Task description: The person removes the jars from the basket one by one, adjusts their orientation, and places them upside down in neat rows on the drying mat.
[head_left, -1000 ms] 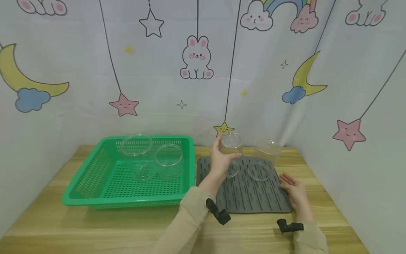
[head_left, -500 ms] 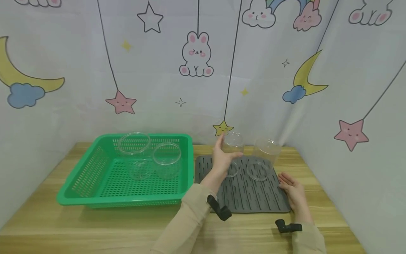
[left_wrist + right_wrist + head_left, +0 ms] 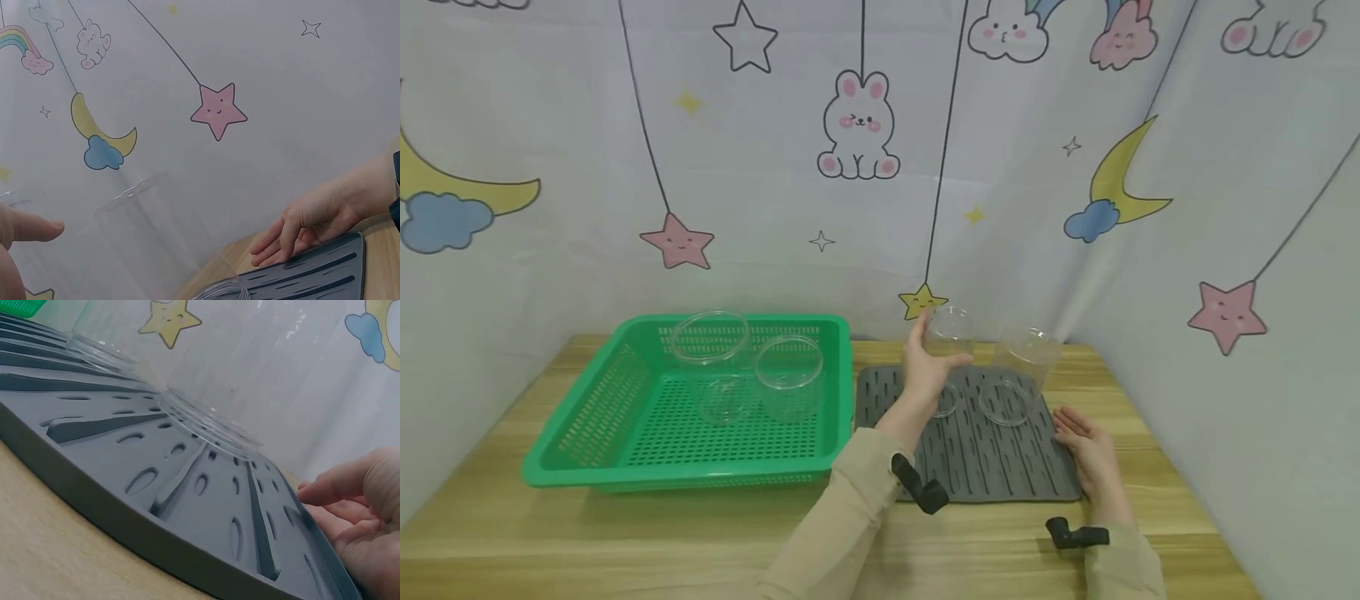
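Note:
In the head view, two clear plastic cups stand rim down on a grey ridged drying mat (image 3: 1000,467). My left hand (image 3: 922,371) is at the left cup (image 3: 951,333), its forefinger along the left side and its straight thumb across the front. Whether it touches the cup is hard to tell. The right cup (image 3: 1026,362) stands apart from both hands; its thick rim (image 3: 209,425) meets the mat in the right wrist view. At the mat's right edge rests my right hand (image 3: 1090,454), fingers loosely extended and holding nothing.
A green perforated basket (image 3: 685,477) stands left of the mat. Inside it are two clear cups, one wider (image 3: 711,337) and one narrower (image 3: 788,362), rims up. All stands on a wooden table (image 3: 700,542) before a printed cloth backdrop (image 3: 760,167).
The head view has shifted slightly, so the scene sits a little further left and higher. Both hands and the cups keep nearly the same places relative to the mat.

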Available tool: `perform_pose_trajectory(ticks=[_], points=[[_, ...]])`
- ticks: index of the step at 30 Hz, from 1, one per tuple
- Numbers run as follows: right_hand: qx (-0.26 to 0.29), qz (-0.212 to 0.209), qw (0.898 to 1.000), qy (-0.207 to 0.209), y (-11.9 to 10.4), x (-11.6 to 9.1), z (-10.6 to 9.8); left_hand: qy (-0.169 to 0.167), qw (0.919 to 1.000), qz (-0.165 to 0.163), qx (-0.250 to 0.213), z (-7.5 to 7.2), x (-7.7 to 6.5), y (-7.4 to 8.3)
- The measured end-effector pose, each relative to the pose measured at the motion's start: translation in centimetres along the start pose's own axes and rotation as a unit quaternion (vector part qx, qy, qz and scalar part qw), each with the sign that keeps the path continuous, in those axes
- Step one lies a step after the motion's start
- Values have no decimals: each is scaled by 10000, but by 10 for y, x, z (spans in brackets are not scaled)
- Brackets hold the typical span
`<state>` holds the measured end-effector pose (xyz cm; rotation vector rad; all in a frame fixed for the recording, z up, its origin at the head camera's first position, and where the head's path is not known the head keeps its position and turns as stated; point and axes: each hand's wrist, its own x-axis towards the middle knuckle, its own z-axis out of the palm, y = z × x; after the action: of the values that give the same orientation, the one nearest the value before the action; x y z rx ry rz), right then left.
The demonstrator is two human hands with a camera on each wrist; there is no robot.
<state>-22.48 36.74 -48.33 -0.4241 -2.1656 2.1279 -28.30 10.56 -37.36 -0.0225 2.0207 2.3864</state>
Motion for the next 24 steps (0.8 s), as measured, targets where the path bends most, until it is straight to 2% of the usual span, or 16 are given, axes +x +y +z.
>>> perform_pose_trajectory(ticks=[20,24], points=[[-88,3,9999,49,0,3,3,-2,9993,-6,373,0,10,2],[-108,-14,9999,46,1,3,1,-97,9993,-36,348,0,9,2]])
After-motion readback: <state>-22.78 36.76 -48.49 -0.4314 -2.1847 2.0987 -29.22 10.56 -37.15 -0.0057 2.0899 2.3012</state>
